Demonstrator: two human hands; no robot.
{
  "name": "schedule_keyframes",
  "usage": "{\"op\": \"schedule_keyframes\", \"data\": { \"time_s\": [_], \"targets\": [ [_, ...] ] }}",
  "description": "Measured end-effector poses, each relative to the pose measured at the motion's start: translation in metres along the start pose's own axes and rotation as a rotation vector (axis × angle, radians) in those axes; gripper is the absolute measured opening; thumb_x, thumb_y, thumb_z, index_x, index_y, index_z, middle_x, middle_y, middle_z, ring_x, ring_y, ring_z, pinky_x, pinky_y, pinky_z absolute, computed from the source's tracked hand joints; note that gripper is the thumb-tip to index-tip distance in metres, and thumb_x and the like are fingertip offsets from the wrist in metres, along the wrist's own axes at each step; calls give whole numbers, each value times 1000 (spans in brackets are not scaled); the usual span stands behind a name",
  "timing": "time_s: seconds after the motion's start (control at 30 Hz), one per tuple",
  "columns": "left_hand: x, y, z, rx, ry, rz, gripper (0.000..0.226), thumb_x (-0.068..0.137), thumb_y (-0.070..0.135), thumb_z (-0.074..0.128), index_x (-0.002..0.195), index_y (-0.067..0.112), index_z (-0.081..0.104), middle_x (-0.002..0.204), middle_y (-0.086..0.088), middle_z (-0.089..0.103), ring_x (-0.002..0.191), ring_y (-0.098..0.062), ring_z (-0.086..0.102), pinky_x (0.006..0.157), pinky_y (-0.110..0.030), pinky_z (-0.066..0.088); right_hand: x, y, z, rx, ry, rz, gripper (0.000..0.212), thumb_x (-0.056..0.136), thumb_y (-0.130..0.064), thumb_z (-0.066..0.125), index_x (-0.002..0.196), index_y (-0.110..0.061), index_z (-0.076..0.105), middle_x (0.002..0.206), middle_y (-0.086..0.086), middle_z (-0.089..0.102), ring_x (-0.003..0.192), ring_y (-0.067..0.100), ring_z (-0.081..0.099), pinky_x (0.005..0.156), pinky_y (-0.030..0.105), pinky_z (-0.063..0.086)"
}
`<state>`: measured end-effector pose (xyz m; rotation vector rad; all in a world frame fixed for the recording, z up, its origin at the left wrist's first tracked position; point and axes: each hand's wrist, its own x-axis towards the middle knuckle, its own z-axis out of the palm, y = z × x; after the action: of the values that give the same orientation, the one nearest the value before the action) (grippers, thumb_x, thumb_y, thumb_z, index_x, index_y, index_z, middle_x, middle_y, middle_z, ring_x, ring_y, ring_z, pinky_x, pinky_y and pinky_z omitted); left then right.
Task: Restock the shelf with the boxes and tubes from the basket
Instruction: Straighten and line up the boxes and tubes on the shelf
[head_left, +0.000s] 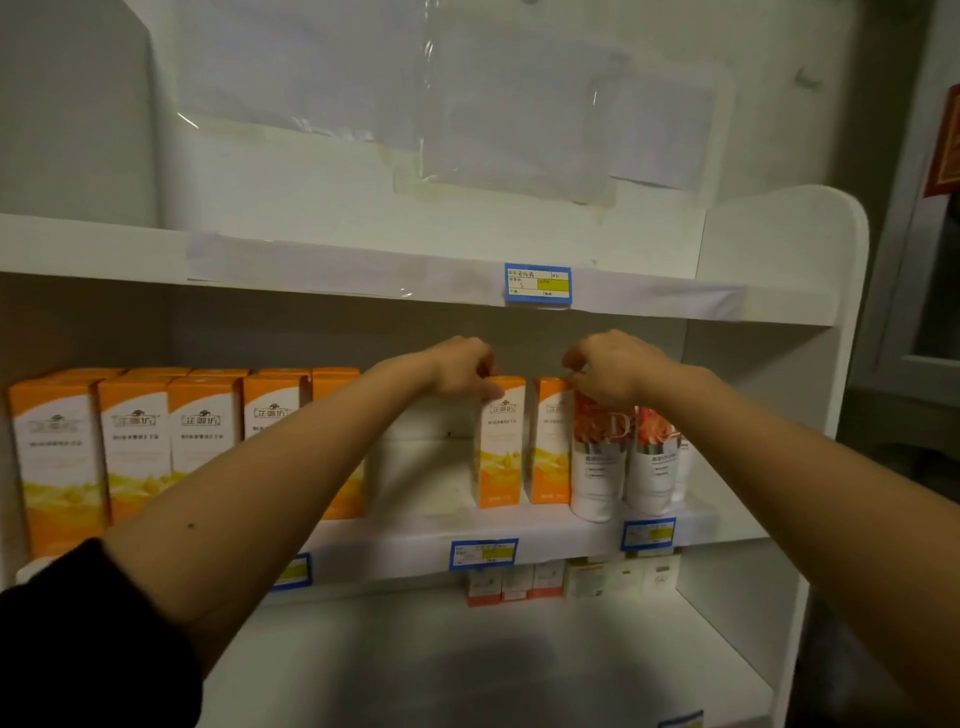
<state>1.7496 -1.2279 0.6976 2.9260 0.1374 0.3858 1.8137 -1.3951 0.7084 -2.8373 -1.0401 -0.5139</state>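
Left hand (465, 366) is pinching an orange box (497, 441) by its top on the shelf (545, 530); right hand (615, 371) is gripping the neighbouring box (549, 441) beside the tubes (602, 457)

White shelf (415, 535) carries a row of orange-and-white boxes (135, 447) at left, a gap, two more boxes (498, 441) upright, then white tubes (597, 462) standing at right.
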Motion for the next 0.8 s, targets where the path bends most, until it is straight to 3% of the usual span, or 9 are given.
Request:
{"op": "schedule_keyframes", "data": {
  "time_s": [0.23,0.43,0.63,0.73,0.8],
  "targets": [
    [-8,-27,-21,87,16,-66,32,90,21,57,113,-1,61,115,-19,64,89,-20,52,75,-27,38,13,-7,0,41,-73,-25,41,93,-27,48,133,-15,49,133,9,55,116,27,55,96,37,46],
    [-20,-40,-32,93,25,-96,38,92,24,53,124,2,53,123,-15,58,112,-28,55,92,-33,43,22,-17,0,9,-227,-47,36,89,-16,55,125,-16,56,124,10,58,110,28,57,91,37,48],
    [-29,-52,-42,94,63,-148,44,94,24,51,133,6,48,134,-13,53,121,-27,50,95,-32,39,29,-21,6,-6,-210,-85,43,86,-16,62,127,-17,52,127,8,55,113,28,55,95,38,48],
    [-33,-61,-45,78,55,-190,39,94,24,51,128,6,54,129,-14,56,117,-29,53,86,-31,40,29,-27,2,-29,-194,-142,44,85,-20,64,127,-15,51,126,7,56,115,26,54,98,37,46],
    [-35,-68,-46,65,28,-217,37,93,26,51,125,8,56,125,-13,59,113,-29,56,88,-33,43,30,-31,0,-32,-173,-180,42,84,-20,65,124,-14,52,124,8,57,112,25,55,97,36,46]
  ]
}}
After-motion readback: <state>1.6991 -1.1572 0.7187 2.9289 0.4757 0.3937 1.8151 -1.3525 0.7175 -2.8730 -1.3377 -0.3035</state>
